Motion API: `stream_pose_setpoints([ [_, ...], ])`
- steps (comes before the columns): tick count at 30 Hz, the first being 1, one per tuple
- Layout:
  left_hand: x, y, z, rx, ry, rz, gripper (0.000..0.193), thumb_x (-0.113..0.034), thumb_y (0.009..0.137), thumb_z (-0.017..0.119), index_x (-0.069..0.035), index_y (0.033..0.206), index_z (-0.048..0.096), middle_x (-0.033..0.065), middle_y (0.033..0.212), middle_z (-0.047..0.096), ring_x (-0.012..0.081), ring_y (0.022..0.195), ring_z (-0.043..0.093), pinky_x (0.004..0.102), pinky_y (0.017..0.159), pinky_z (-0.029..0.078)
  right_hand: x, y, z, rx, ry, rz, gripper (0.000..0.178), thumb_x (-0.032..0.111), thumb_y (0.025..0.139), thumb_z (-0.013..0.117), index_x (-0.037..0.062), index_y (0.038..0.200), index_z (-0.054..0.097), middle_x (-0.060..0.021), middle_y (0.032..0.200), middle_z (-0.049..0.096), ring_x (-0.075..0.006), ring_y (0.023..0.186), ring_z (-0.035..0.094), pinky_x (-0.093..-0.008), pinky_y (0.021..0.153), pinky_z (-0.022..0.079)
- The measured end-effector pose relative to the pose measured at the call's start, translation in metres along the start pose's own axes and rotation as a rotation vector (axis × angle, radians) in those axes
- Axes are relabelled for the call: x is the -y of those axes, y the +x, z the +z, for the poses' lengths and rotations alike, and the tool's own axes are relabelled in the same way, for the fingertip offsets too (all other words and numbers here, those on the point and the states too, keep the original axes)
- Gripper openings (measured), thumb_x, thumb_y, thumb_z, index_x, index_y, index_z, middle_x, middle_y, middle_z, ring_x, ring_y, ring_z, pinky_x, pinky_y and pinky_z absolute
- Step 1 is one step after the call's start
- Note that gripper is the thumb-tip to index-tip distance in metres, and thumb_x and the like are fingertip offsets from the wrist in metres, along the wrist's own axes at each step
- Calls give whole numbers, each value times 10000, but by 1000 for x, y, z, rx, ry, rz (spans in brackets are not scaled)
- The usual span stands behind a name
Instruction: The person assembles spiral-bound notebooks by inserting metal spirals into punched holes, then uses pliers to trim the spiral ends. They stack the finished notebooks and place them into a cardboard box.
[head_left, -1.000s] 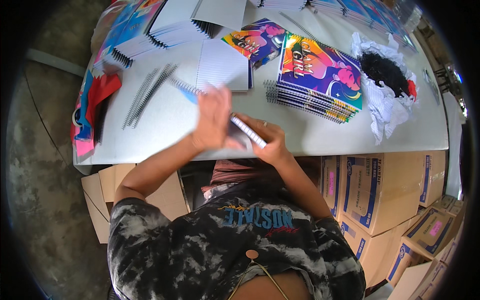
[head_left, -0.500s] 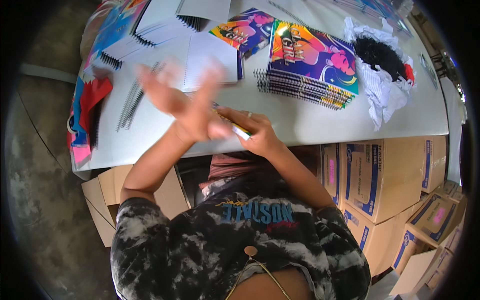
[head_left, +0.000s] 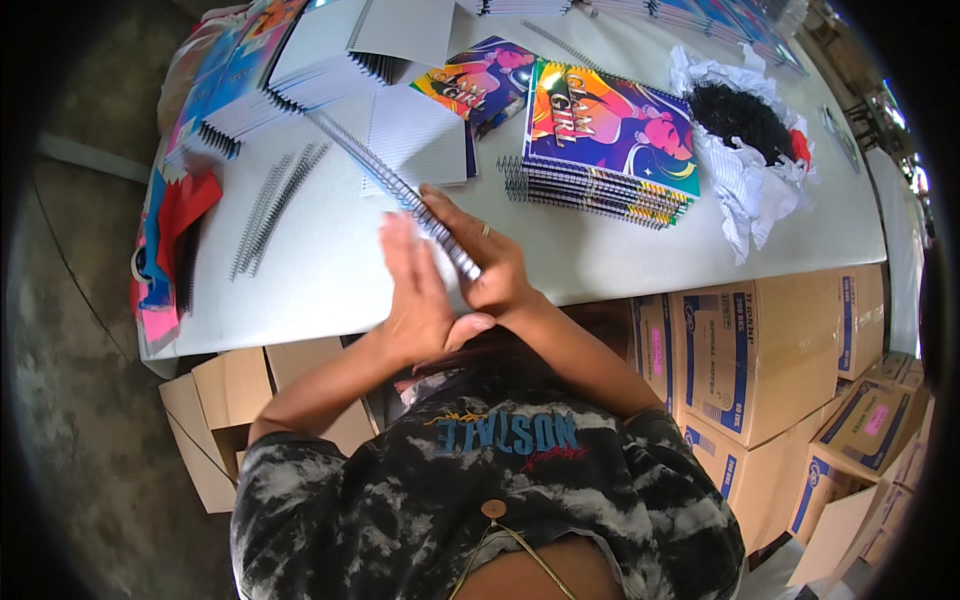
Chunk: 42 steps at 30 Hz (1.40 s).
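A spiral notebook [head_left: 405, 195] is held on edge above the near part of the table, its coil facing up and slanting from far left to near right. My right hand [head_left: 493, 262] is closed around its near end. My left hand [head_left: 415, 295] lies flat with fingers stretched out, beside the coil's near part; motion blur hides whether it touches. Just beyond are a ruled sheet block [head_left: 415, 135] and a colourful cover [head_left: 485, 80]. To the right stands a stack of spiral notebooks [head_left: 610, 130] with bright illustrated covers.
Loose wire coils [head_left: 275, 210] lie at the left, near red and blue scraps [head_left: 180, 220] and a tape roll [head_left: 140, 262]. More notebooks [head_left: 240, 90] pile at far left. Crumpled paper with a black tangle [head_left: 740, 120] sits right. Cardboard boxes [head_left: 770, 350] stand below the table's right side.
My left hand has come down from its raised, blurred position to beside the coil. The notebook has tilted up, so its coiled edge now shows. The view has shifted slightly.
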<state>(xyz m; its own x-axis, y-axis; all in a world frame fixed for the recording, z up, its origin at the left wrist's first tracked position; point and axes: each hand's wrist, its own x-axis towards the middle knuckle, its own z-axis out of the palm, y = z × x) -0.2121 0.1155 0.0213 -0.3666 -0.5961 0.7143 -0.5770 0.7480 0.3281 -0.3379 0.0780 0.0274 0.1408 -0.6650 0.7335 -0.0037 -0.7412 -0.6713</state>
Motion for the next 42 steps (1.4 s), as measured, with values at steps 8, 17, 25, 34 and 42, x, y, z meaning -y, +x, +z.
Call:
stream_pose_setpoints([
  [8, -65, 75, -113, -315, -196, -629, 300, -138, 873, 517, 88, 1059, 581, 210, 1009, 634, 249, 926, 619, 315, 806, 482, 84, 83, -39, 223, -290, -194, 445, 444, 861, 524, 89, 1121, 591, -155, 1174, 520, -321, 1069, 491, -448, 954, 309],
  [17, 2, 80, -72, -18, -994, -745, 117, 18, 807, 596, 12, 922, 612, 18, 847, 605, 68, 784, 552, 223, 728, 454, 46, 61, -39, 133, 327, 625, 144, -20, 747, 691, -44, 844, 587, -50, 786, 644, -68, 729, 590, -225, 664, 489],
  [25, 24, 93, -79, 236, -899, -804, 143, -18, 757, 628, -1, 889, 577, 41, 871, 570, 85, 813, 540, 231, 736, 427, 48, 54, -27, -4, 58, 470, 176, -40, 693, 710, -15, 776, 557, -45, 735, 614, -94, 655, 581, -250, 595, 473],
  [34, 8, 143, -9, -92, -850, -687, 634, -128, 850, 626, 47, 1328, 249, 169, 1021, 574, 192, 845, 600, 275, 739, 476, 37, 81, -109, -950, 490, 50, 434, 42, 890, 524, 13, 1270, 316, -110, 1052, 533, -162, 977, 519, -303, 853, 421],
  [42, 4, 130, 91, -258, 226, -307, 81, -84, 830, 595, -14, 831, 554, 98, 793, 549, 223, 750, 525, 344, 673, 433, -49, -21, -185, -728, -741, 354, 339, 105, 862, 559, -14, 1163, 456, -175, 1188, 516, -272, 1083, 507, -325, 909, 381],
])
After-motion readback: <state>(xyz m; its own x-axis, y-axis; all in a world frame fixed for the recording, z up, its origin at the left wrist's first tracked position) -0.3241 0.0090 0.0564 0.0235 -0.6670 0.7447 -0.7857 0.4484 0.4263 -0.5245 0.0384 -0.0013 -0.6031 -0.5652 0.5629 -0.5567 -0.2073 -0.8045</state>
